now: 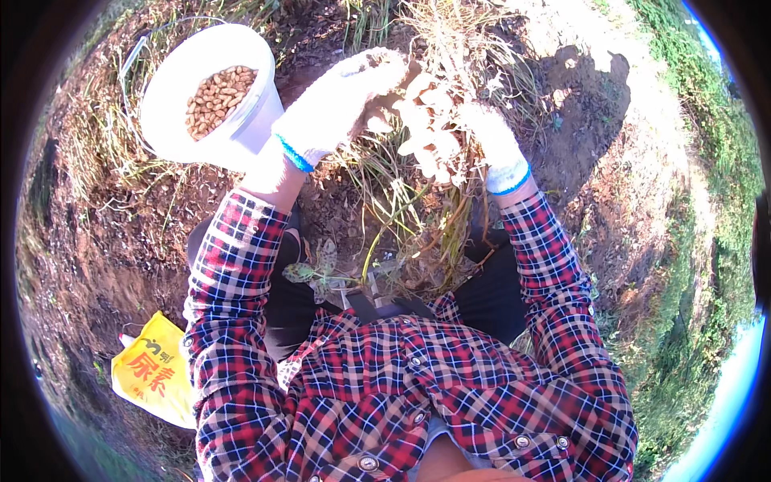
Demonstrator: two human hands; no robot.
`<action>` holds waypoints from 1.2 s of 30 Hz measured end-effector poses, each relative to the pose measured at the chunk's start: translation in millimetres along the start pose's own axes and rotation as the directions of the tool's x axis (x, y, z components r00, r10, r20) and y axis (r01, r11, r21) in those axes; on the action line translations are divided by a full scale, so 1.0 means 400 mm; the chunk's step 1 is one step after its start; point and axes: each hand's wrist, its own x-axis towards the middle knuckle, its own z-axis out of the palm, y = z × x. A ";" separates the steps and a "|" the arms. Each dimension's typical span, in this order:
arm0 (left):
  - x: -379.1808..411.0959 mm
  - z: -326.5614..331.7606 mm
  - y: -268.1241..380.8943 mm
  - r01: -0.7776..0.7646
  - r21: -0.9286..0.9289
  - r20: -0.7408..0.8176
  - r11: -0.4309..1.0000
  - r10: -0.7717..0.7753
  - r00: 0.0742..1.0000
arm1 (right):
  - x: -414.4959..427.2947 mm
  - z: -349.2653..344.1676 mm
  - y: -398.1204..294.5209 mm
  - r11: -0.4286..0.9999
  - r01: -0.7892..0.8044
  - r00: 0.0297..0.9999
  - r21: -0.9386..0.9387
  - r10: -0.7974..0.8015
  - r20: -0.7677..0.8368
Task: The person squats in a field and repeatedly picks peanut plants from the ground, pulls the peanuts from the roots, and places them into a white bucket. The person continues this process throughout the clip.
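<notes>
A bunch of uprooted peanut plants hangs roots up in front of me, with a cluster of pale peanut pods (pixel 430 129) in bright sun. My right hand (pixel 497 141), in a white knit glove with a blue cuff edge, grips the bunch at the right side of the pods. My left hand (pixel 343 99), gloved the same way, curls its fingers around pods at the left of the cluster. Glare and the glove hide the exact hold of its fingertips. Stems and leaves (pixel 452 241) trail down between my knees.
A white plastic bucket (pixel 253 141) tilts at the upper left, with loose peanuts (pixel 220 99) inside. A yellow and white sack (pixel 150 373) bearing writing lies at the lower left. More pulled plants (pixel 518 78) lie ahead on bare soil (pixel 578 120). Green growth (pixel 717 150) lines the right.
</notes>
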 end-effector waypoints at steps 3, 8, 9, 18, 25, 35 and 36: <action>-0.016 0.013 0.007 -0.021 0.057 0.100 0.998 0.015 0.995 | 0.002 0.002 -0.001 0.999 -0.053 0.998 0.001 0.053 -0.027; -0.018 0.005 0.026 0.020 0.099 0.087 0.995 -0.029 0.996 | -0.003 -0.035 0.033 0.875 0.148 0.979 -0.461 -0.196 -0.057; -0.018 0.000 0.024 -0.013 0.094 0.104 0.995 0.003 0.995 | 0.003 -0.006 0.027 0.914 0.122 0.981 -0.386 -0.170 -0.093; -0.035 -0.005 0.069 0.122 0.128 0.144 0.984 -0.140 0.980 | 0.020 0.025 0.013 0.987 -0.132 0.983 -0.095 0.119 -0.137; -0.029 -0.010 0.072 0.027 0.243 0.216 0.970 -0.081 0.973 | 0.027 0.016 0.019 0.985 -0.170 0.981 0.021 0.171 -0.090; -0.025 -0.103 0.067 -0.082 -0.079 -0.132 0.994 0.071 0.989 | 0.005 0.001 0.021 0.978 0.048 0.999 -0.203 -0.046 0.016; -0.028 -0.111 0.082 -0.132 -0.102 -0.185 0.986 0.112 0.976 | 0.001 -0.018 0.001 0.996 -0.093 0.996 -0.014 0.092 -0.016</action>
